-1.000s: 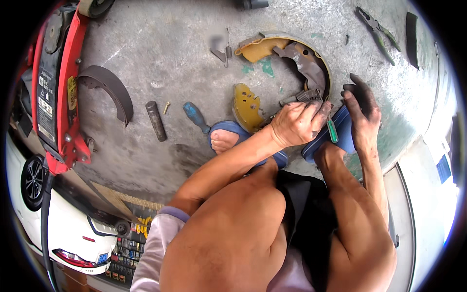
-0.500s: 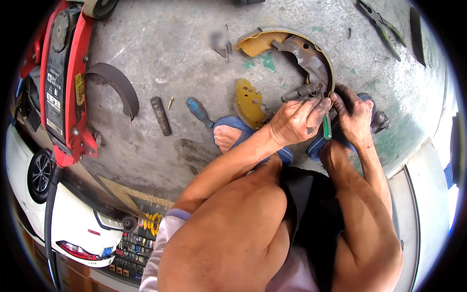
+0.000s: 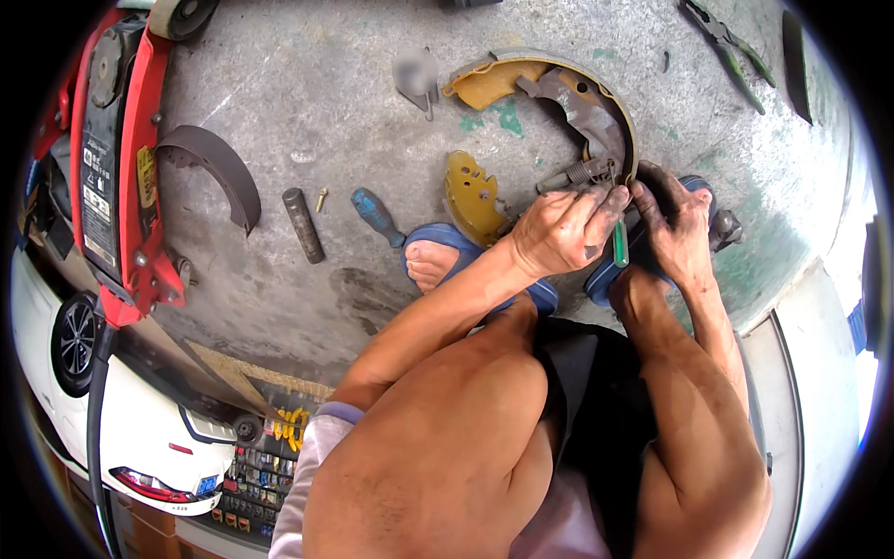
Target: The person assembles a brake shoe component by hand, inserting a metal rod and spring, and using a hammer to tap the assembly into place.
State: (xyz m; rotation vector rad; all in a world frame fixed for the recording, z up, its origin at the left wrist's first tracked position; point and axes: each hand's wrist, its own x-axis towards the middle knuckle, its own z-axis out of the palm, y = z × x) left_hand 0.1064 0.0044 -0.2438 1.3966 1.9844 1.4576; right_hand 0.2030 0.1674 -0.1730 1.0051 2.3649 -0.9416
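A curved yellow brake shoe [image 3: 507,73] with a dark inner plate lies on the concrete floor, and both hands work at its near right end. My left hand [image 3: 563,231] is closed, fingertips pinched around a small screwdriver whose green handle [image 3: 621,244] sticks out below them; its tip is hidden. Against the shoe's end, my right hand [image 3: 678,224] presses thumb and fingers together, gripping the edge. A coil spring [image 3: 587,171] sits just beyond the left fingers. Nearer my left foot lies a second yellow shoe piece [image 3: 473,197], partly covered by the foot and hand.
Leftward on the floor are a blue-handled screwdriver [image 3: 376,214], a bolt [image 3: 321,199], a dark metal cylinder [image 3: 303,225] and a curved brake lining [image 3: 223,168]. A red floor jack [image 3: 140,205] stands at far left. Green-handled pliers [image 3: 728,51] lie at the upper right.
The view has shifted slightly, so the floor items sit a little further left. Both hands keep their grips at the shoe's end, with only slight finger movement.
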